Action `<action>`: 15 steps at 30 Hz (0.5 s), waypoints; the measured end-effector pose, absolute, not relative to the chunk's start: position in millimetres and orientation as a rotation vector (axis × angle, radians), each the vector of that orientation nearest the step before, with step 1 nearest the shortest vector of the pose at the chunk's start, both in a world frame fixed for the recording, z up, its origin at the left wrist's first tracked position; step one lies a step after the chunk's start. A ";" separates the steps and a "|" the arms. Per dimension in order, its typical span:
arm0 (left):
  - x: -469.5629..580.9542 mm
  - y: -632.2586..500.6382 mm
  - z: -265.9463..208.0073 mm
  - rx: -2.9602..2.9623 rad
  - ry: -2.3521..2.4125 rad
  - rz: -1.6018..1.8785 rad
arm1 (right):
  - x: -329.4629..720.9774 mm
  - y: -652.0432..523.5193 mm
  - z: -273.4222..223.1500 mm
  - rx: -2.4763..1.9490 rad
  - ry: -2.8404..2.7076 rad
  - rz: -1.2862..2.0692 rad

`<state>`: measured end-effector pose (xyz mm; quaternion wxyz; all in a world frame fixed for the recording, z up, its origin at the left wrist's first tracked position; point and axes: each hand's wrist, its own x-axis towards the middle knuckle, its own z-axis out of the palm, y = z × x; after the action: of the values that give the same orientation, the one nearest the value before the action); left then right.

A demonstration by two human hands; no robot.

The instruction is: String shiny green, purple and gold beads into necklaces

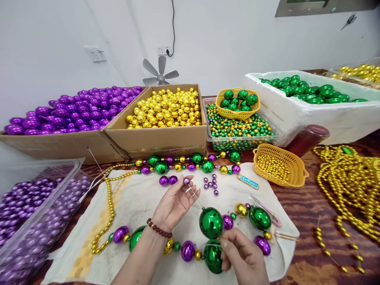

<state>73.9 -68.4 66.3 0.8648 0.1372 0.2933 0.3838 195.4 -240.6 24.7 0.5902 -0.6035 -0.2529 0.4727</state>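
Note:
A small purple bead [186, 181] is pinched at the fingertips of my left hand [173, 206]. From there a thin white thread or needle [194, 194] slants down to a tiny green bead above a large green bead [211, 223]. My right hand [245, 257] is closed, thumb and forefinger pinching white thread between that bead and a second large green bead [213, 257]. Its lower fingers rest against the second one. Strung purple, gold and green beads curve across the white cloth [124, 209]. Several loose small purple beads [210, 184] lie beyond my left hand.
Along the back stand boxes of purple beads [86, 107] and gold beads [166, 107], a tub of mixed beads [240, 128] and a foam box [332, 118]. A yellow basket [293, 170], scissors-like snips [268, 211] and gold bead strands [350, 186] are to the right.

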 end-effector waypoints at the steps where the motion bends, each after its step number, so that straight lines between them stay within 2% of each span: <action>1: 73.7 -68.5 65.9 0.291 0.616 0.802 | 195.1 -240.6 24.9 -1.408 -0.585 1.095; 9: 75.7 -74.8 68.8 0.439 0.630 0.823 | 191.8 -238.7 23.9 -1.422 -0.560 1.076; 15: 95.6 -98.5 74.4 0.639 0.692 0.962 | 185.5 -217.6 28.8 -1.414 -0.620 1.082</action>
<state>95.6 -98.5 74.4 0.7820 0.2957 0.3205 0.4453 185.5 -217.6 28.8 0.5876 -0.6070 -0.2660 0.4642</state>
